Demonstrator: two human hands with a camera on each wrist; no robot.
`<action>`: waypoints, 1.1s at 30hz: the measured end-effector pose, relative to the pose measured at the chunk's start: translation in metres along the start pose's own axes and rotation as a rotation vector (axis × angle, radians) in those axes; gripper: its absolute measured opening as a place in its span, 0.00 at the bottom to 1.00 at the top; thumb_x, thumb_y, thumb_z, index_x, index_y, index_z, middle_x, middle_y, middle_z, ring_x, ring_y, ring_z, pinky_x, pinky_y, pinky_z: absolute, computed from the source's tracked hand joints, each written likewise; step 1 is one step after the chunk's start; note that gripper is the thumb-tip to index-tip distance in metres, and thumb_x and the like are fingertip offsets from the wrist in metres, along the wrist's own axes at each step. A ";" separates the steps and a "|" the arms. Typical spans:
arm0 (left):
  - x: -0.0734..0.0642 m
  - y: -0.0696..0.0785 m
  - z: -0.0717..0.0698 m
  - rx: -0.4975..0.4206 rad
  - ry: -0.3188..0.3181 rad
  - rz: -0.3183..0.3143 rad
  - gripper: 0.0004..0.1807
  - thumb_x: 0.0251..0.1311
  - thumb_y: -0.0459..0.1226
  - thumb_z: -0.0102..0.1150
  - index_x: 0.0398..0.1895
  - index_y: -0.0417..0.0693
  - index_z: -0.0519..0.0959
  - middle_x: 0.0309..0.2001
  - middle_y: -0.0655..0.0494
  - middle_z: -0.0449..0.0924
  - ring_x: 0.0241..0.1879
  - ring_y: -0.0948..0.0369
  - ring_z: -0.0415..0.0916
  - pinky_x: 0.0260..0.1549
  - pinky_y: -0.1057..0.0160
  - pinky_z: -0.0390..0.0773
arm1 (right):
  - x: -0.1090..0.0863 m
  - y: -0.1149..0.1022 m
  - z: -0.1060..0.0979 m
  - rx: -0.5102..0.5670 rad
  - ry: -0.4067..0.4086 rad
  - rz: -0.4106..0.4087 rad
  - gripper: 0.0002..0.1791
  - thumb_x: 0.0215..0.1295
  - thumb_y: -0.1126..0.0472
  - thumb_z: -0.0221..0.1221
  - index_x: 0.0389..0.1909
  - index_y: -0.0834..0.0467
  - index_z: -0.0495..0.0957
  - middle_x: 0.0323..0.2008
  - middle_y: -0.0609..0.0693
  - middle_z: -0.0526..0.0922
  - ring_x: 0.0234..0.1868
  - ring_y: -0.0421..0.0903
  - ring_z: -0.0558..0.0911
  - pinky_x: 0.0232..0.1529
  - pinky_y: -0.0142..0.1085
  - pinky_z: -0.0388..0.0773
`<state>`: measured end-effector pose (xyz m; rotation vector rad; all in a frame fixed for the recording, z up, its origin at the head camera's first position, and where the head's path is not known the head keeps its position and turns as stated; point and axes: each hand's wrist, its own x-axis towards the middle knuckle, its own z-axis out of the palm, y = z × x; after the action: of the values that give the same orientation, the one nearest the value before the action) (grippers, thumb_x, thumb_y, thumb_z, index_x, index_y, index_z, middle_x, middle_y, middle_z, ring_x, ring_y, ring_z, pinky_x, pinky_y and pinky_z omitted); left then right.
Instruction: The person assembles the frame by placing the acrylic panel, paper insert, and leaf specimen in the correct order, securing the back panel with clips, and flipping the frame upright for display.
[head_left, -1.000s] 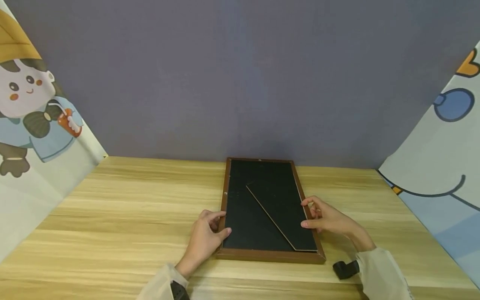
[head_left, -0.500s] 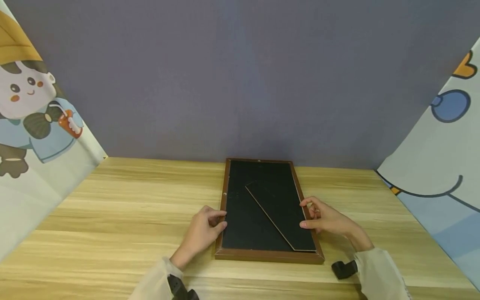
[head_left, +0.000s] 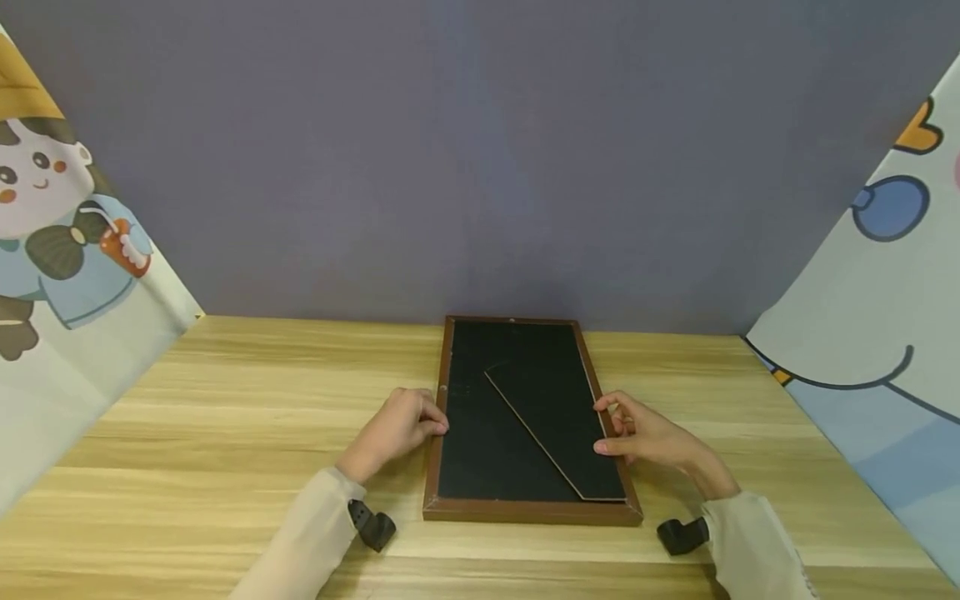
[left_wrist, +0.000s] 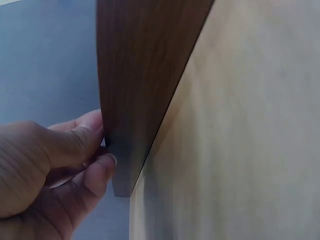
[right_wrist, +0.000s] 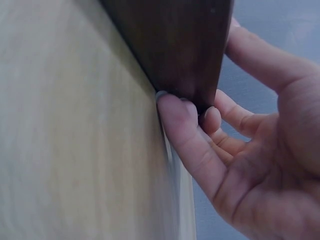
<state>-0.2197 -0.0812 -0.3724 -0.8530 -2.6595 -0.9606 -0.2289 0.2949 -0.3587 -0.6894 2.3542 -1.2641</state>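
Observation:
A photo frame [head_left: 525, 510] lies on the wooden table with its black back upward and brown edges around it. Its stand flap [head_left: 558, 429] rests flat and slanted across the right half. At the left edge my left hand [head_left: 396, 429] has thumb and fingertips drawn together, pinching at the rim. The left wrist view has the thumb tip on top of the brown side [left_wrist: 140, 65], a finger just below it. My right hand [head_left: 652, 433] holds the right edge, thumb over the rim; in the right wrist view fingers [right_wrist: 187, 132] curl against the dark side.
A wood-grain table [head_left: 262, 417] spreads around the frame. Behind it rises a plain grey panel [head_left: 465, 167]. Cartoon-printed panels stand at the left [head_left: 82, 275] and right [head_left: 892, 300]. Black wrist cameras [head_left: 371, 525] sit on both sleeves.
My left hand has slid up along the frame's left edge, and its spread thumb and fingers have come together. The right hand keeps its hold; the view has shifted slightly.

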 end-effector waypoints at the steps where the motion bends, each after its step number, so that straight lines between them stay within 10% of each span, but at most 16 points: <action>1: 0.001 0.000 -0.001 0.005 -0.008 0.012 0.02 0.51 0.29 0.67 0.25 0.40 0.87 0.24 0.57 0.80 0.26 0.65 0.77 0.30 0.74 0.78 | 0.000 0.000 0.000 -0.001 0.002 -0.003 0.32 0.62 0.62 0.62 0.58 0.70 0.55 0.30 0.51 0.57 0.24 0.37 0.66 0.22 0.32 0.73; 28: 0.012 0.018 -0.007 0.169 -0.152 -0.061 0.15 0.50 0.17 0.56 0.17 0.43 0.81 0.26 0.56 0.81 0.26 0.65 0.69 0.24 0.70 0.70 | 0.002 0.002 -0.001 -0.001 -0.005 -0.007 0.30 0.64 0.63 0.60 0.58 0.70 0.55 0.30 0.52 0.56 0.25 0.37 0.65 0.22 0.32 0.71; 33: 0.011 0.011 -0.007 0.110 -0.144 -0.065 0.07 0.53 0.23 0.63 0.24 0.41 0.86 0.29 0.53 0.84 0.32 0.62 0.79 0.30 0.71 0.80 | 0.002 0.002 0.000 0.004 -0.004 0.006 0.30 0.63 0.62 0.60 0.58 0.69 0.56 0.31 0.52 0.56 0.25 0.37 0.65 0.22 0.32 0.72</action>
<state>-0.2224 -0.0737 -0.3575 -0.8461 -2.8475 -0.7856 -0.2311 0.2946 -0.3611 -0.6828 2.3480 -1.2634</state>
